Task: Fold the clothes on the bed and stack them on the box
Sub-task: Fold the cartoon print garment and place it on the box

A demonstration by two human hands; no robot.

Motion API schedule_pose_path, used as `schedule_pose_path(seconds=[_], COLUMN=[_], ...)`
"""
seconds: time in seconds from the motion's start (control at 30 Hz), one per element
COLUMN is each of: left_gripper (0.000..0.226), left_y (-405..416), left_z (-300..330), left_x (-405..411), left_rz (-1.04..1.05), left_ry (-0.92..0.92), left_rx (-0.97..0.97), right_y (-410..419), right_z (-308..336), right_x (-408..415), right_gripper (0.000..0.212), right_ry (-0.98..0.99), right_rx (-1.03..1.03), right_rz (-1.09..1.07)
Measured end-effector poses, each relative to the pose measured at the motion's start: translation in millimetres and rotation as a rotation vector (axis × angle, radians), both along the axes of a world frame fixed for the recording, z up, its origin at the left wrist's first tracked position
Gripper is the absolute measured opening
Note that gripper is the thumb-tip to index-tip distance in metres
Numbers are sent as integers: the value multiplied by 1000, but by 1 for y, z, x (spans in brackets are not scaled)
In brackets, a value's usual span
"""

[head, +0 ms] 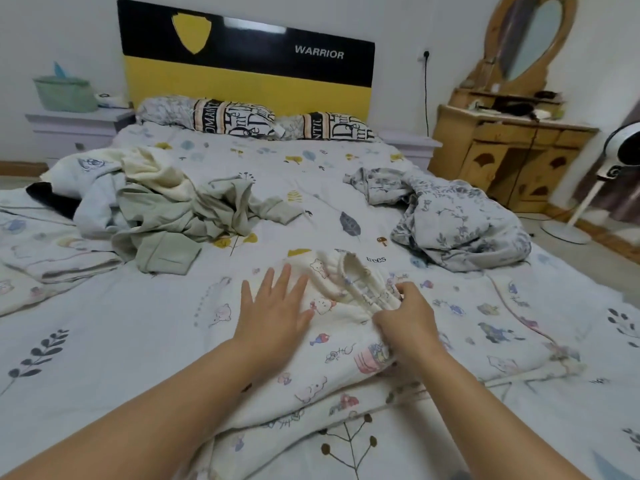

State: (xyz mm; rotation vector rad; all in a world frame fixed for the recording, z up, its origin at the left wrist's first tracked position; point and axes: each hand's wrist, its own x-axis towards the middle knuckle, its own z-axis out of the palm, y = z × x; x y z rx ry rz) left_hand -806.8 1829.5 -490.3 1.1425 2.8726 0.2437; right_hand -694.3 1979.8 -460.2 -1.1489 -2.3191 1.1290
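Observation:
A cream garment with small cartoon prints [332, 344] lies spread on the bed [138, 341] right in front of me. My left hand [273, 306] lies flat on its left part, fingers straight and spread. My right hand [405, 317] pinches the garment's gathered elastic waistband [360, 278] with curled fingers. A heap of pale green, cream and light blue clothes [149, 206] sits at the bed's left. A crumpled grey floral garment [450, 223] lies at the right. No box is in view.
Two patterned pillows [242, 117] lean against the yellow-and-black headboard [242, 64]. A white nightstand [76, 128] with a green bag stands at the left. A wooden dressing table [509, 150] and a standing fan [620, 157] are at the right.

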Motion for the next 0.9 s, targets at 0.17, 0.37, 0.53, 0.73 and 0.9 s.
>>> schedule_pose_path(seconds=[0.17,0.37,0.53,0.73,0.9], left_gripper=[64,94,101,63,44], left_y=[11,29,28,23,-6], left_z=[-26,-31,-57,-49,-23], left_x=[1,-5,-13,-20,-45], left_rz=[-54,11,42,35,419], left_ry=[-130,129,6,-87,61], left_rx=[-194,20,-98,-8,305], right_y=[7,-15,26,24,-21], right_z=[-7,-27,-70,-66,-34], right_x=[5,-39,-45,-46,-46], right_gripper=[78,55,73,74,54], right_ry=[-396,-292,-600,-638,-332], right_rx=[267,784,535,505,718], right_rz=[-31,523,421,396,376])
